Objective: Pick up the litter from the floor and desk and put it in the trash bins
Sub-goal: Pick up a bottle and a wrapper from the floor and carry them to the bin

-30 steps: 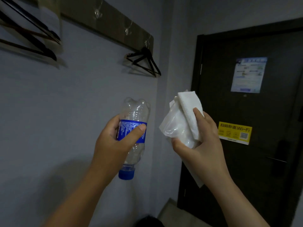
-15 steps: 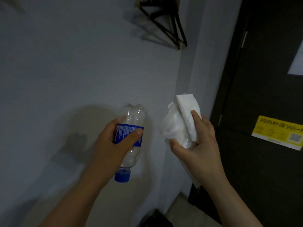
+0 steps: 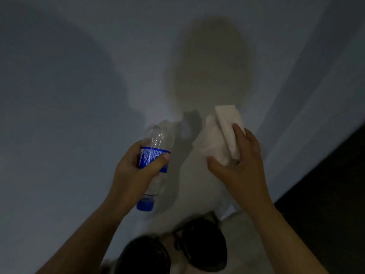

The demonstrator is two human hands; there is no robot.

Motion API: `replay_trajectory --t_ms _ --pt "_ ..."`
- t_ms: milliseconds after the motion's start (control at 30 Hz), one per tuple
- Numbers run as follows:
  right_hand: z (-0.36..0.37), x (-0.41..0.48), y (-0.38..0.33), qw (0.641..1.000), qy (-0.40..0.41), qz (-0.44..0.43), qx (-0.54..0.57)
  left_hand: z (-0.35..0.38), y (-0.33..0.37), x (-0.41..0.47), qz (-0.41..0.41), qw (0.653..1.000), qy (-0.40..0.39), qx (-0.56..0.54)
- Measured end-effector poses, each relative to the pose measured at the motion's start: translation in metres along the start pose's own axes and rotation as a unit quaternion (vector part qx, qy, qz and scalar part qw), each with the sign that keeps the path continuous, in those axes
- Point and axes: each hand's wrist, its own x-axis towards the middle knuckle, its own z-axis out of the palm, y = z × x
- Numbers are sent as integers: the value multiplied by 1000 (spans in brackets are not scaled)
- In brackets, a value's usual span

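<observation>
My left hand [image 3: 136, 175] grips a clear plastic bottle [image 3: 158, 139] with a blue label, held upside down so its blue cap points down. My right hand [image 3: 241, 165] holds a bunch of white tissue paper and thin clear plastic [image 3: 219, 139]. Both hands are raised in front of a pale wall. Below them, at the bottom of the view, stand two dark round trash bins, the left trash bin [image 3: 144, 256] and the right trash bin [image 3: 203, 246], both lined with black bags and blurred.
A pale wall [image 3: 79, 95] fills most of the view, with my shadow on it. A wall corner runs down the right side. A dark door [image 3: 331, 194] stands at the lower right. A strip of light floor [image 3: 245, 244] lies beside the bins.
The view has tilted down: hangers, poster and yellow sign have left the frame, and the two bins have come into view below. Both hands still hold the same things.
</observation>
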Motion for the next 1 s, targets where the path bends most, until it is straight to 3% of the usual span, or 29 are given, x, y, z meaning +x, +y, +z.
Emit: replay_trajectory --t_ms 500,733,1000 --pt "125 -67 163 969 -187 134 -91 8 -213 -17 -207 974 41 85" --pt "171 -129 233 947 -230 216 -55 -5 -331 -48 -320 937 21 139" --pt "216 -196 313 938 -259 207 -97 -5 -469 -83 -403 889 -26 216"
